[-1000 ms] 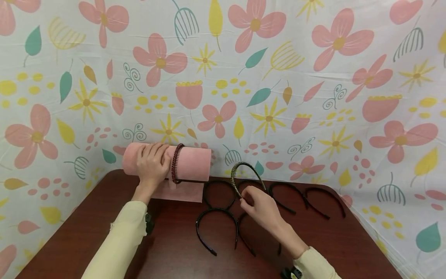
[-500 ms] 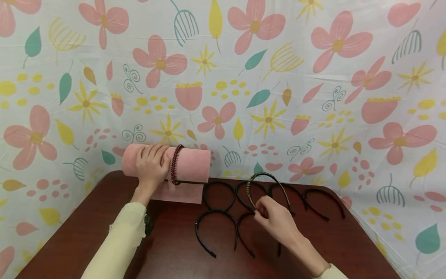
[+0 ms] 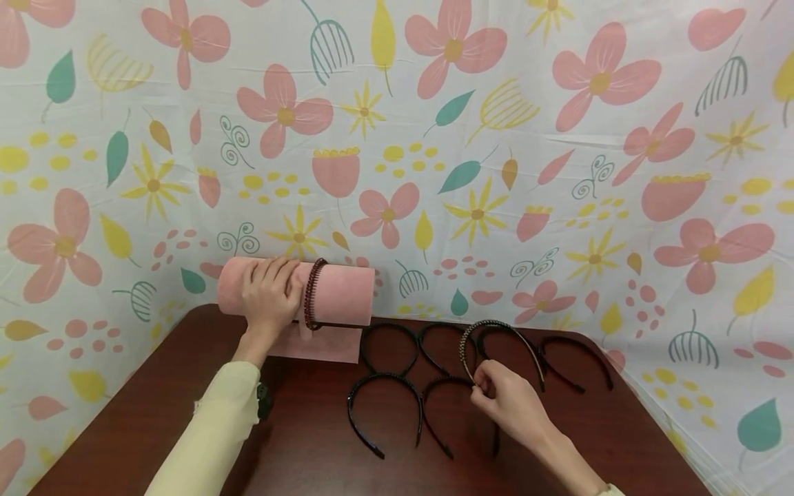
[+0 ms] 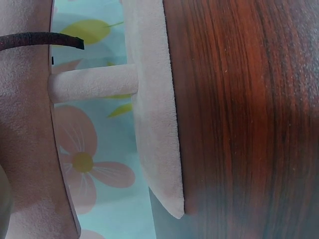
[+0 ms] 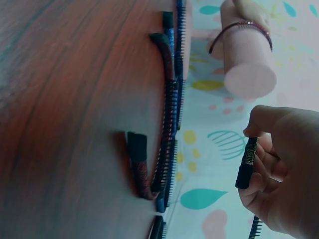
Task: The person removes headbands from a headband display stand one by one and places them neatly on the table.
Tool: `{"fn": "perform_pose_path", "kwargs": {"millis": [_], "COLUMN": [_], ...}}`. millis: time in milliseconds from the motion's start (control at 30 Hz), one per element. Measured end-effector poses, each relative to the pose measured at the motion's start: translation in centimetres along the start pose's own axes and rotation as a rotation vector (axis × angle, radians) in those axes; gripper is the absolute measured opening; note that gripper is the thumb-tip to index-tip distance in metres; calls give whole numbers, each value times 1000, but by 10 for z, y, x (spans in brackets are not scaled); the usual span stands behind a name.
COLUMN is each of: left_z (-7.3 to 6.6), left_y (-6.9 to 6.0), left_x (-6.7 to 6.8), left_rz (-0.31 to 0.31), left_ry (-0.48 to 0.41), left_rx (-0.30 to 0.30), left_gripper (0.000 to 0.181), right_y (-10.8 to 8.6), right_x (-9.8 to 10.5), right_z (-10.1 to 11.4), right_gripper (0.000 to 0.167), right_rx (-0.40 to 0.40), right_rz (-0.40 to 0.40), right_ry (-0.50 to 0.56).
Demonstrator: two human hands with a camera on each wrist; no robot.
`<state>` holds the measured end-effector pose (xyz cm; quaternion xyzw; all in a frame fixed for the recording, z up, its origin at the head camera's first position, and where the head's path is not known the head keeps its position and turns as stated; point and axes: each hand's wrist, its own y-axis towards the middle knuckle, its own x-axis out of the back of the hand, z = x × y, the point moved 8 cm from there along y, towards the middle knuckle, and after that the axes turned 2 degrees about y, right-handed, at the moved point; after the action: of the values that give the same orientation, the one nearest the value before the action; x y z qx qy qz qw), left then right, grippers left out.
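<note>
A pink padded display stand (image 3: 347,296), a horizontal roll on a post and base, stands at the table's back left. My left hand (image 3: 268,293) grips the roll's left part from above. Around the roll beside it sits a dark red toothed headband (image 3: 310,303). My right hand (image 3: 511,406) pinches one end of a gold-and-black headband (image 3: 464,351), its arch upward over the headbands at the back right. In the right wrist view, the held headband's dark tip (image 5: 245,174) shows between thumb and fingers. The left wrist view shows mostly the stand's post (image 4: 94,84) and base (image 4: 157,119).
Several dark headbands lie on the brown table (image 3: 298,441) in two rows. One front headband (image 3: 384,376) lies near the middle; another (image 3: 604,358) is at the far right. A floral cloth (image 3: 397,103) hangs right behind the table.
My right hand has moved right and down with the gold-and-black headband, away from the stand and over the back-right headbands. My left hand has stayed on the stand.
</note>
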<state>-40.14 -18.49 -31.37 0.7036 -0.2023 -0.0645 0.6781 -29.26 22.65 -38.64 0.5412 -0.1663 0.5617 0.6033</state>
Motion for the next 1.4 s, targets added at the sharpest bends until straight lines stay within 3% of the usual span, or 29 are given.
{"fn": "perform_pose_path", "kwargs": {"millis": [533,1033,1400], "left_z": [2,4,2], "left_y": [-1,-1,0], "left_x": [-2,-2,-2], "left_rz": [-9,8,-9], "left_ry": [-9,0,-2], "left_rx": [-4,4,-2], "left_gripper": [38,39,38], "right_y": [-8,-18,-25], "right_x": [5,-4,-13], "right_z": [-33,-53,-65], "right_gripper": [23,20,17], "right_rx": [-114,-221,-253], "right_rz": [81,209,281], "right_ry": [-5,21,1]}}
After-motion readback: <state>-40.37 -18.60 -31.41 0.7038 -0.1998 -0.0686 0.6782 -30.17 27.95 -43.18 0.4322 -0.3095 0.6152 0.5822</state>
